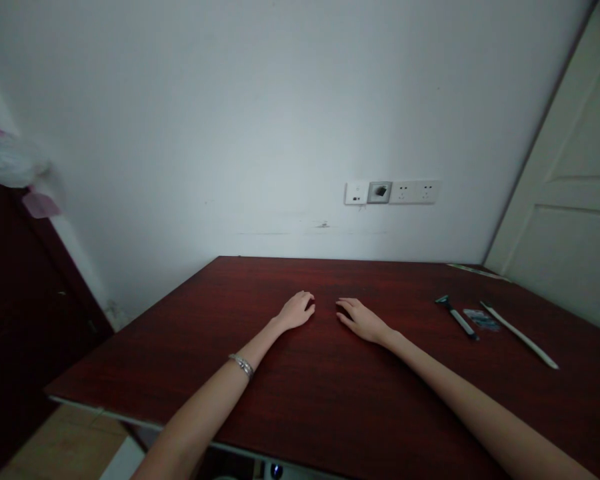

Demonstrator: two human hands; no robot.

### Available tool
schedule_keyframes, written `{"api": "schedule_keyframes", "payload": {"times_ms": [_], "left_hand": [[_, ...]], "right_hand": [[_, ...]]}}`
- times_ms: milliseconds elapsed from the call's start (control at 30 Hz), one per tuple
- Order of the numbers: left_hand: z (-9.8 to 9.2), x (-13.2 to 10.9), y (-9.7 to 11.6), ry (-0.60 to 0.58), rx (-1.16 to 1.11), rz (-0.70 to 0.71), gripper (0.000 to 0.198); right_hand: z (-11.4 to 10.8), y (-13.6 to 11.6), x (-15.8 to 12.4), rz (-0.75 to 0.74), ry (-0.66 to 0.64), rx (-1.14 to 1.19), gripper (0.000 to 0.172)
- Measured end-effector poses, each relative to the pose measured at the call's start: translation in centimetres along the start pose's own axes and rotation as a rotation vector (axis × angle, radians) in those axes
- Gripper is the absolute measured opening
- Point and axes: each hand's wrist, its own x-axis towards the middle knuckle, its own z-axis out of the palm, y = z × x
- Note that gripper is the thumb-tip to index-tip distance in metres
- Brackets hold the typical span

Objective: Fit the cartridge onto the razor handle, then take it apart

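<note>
My left hand [296,311] rests palm down on the dark red wooden table [230,347], fingers lying flat and holding nothing; a silver bracelet [242,365] sits on that wrist. A short gap to its right, my right hand [361,320] lies flat on the table too, fingers stretched out and empty. Further right on the table lie a razor with a dark head [457,317], a small dark packet [481,320] and a long thin white stick [519,335], all well away from both hands.
The table's far edge meets a white wall with a row of sockets [391,193]. A white door [570,213] stands at the right. A dark cabinet [15,300] with a plastic bag [7,163] is at the left. Tiled floor [65,447] shows below the table's left edge.
</note>
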Motion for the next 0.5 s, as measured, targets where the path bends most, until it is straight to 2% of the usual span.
{"api": "schedule_keyframes", "payload": {"times_ms": [167,500], "left_hand": [[0.0,-0.03,-0.04,-0.008,-0.003,0.018,0.026],[0.51,0.13,-0.5,-0.024,0.005,0.017,0.029]], "right_hand": [[0.12,-0.05,-0.11,0.028,0.035,0.031,0.04],[0.09,0.02,-0.14,0.03,0.021,0.009,0.042]]}}
